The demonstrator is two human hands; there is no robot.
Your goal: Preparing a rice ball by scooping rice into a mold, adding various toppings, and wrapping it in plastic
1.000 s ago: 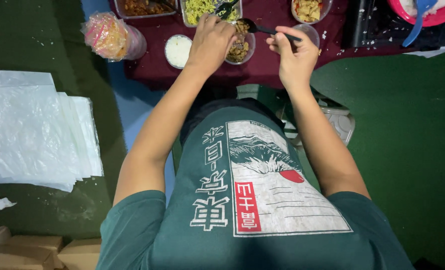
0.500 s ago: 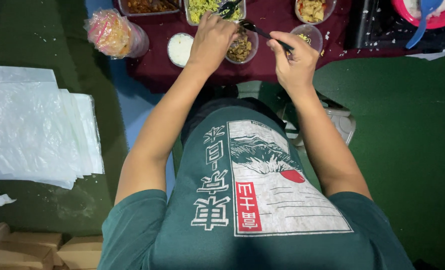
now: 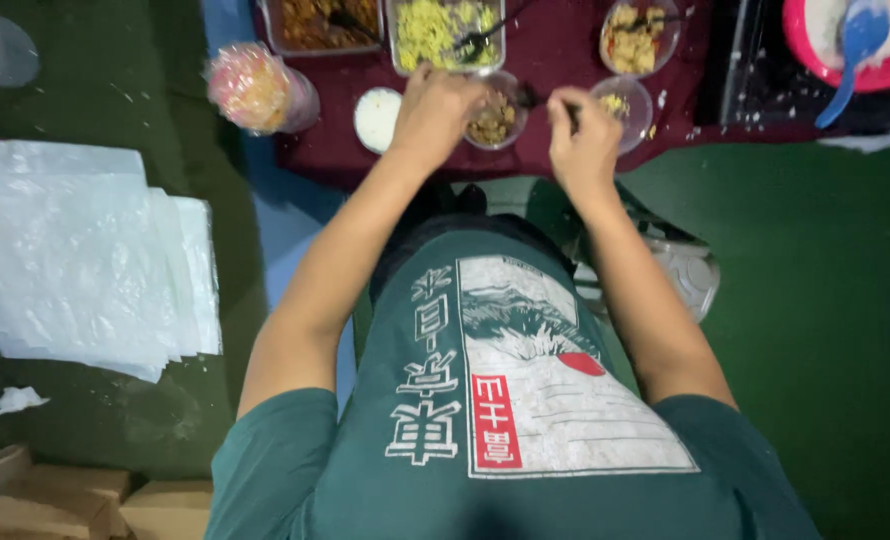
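1. We see the maroon desk (image 3: 565, 160) as landmark; a stack of clear plastic sheets (image 3: 85, 270) lies well left of it, light and slippery.
2. A rectangular tub of yellow food (image 3: 435, 30) sits at its far edge.
3. Our left hand (image 3: 435, 110) cups a small clear bowl (image 3: 493, 118) of brown filling by the rim: light, stiff, easily tipped.
4. Our right hand (image 3: 583, 140) pinches a dark spoon (image 3: 540, 100), touching that bowl.

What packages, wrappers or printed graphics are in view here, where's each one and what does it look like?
Bag of crackers: upper left, by the maroon table; clear, rounded, pink and yellow inside.
Stack of plastic sheets: left; flat, translucent white.
Cardboard boxes: bottom left corner; brown.
Shirt print: centre; white rectangular picture, red strip, on green.
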